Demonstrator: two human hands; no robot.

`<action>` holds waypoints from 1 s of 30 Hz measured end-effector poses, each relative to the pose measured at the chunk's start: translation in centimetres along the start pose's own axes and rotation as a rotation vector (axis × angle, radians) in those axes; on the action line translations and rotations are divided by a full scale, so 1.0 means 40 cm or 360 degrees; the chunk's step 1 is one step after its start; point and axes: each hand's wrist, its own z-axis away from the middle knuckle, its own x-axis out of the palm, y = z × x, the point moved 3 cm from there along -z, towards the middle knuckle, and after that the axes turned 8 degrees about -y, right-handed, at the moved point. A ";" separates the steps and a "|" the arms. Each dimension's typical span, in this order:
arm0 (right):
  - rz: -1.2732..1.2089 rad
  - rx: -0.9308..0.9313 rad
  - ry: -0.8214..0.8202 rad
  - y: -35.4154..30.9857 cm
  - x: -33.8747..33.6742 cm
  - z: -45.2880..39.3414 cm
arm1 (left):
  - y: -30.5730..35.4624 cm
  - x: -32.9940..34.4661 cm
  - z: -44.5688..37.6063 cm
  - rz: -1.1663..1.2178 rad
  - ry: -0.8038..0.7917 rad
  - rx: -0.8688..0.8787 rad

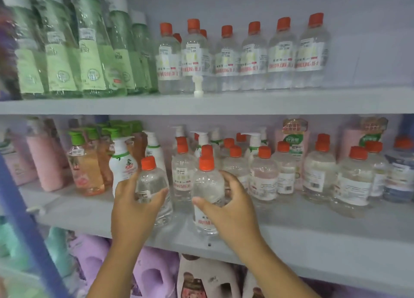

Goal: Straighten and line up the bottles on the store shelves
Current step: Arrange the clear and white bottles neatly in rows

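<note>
My left hand (134,199) had its fingers and thumb curled round a clear bottle with an orange cap (150,185), the thumb crossing its front just below the shoulder. My right hand (226,206) wrapped a second clear bottle (207,194) the same way, thumb low across the front and fingertips reaching round the far side. Both bottles stood at the front edge of the middle shelf (313,237), long axes upright or leaning slightly, caps up, and a narrow gap lay between them.

The rest of the orange-capped row (264,176) lay behind and to the right of my right hand, well back from the edge. I judged that the coming move turned on that offset: the two held bottles sat forward of the row, so they needed pushing back along the shelf, away from me. The right hand was nearer the row. A white pump bottle (122,161) stood just behind my left fingers and could be knocked.
</note>
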 end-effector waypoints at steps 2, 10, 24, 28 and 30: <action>0.0079 -0.0007 0.0010 0.002 0.060 -0.029 | -0.028 0.001 -0.042 -0.0022 -0.0025 0.0020; 0.0699 -0.0061 0.0228 0.033 0.179 -0.094 | -0.104 0.048 -0.161 -0.0048 -0.0169 0.0067; 0.0234 0.0021 0.0617 0.069 -0.317 0.027 | 0.248 0.205 0.121 0.0854 -0.0287 0.0277; 0.0248 0.0134 0.0932 0.148 -0.619 0.034 | 0.413 0.469 0.191 0.0853 -0.0781 0.0242; 0.0328 0.0249 0.0906 0.199 -0.705 0.012 | 0.482 0.592 0.184 0.0773 -0.0850 0.0261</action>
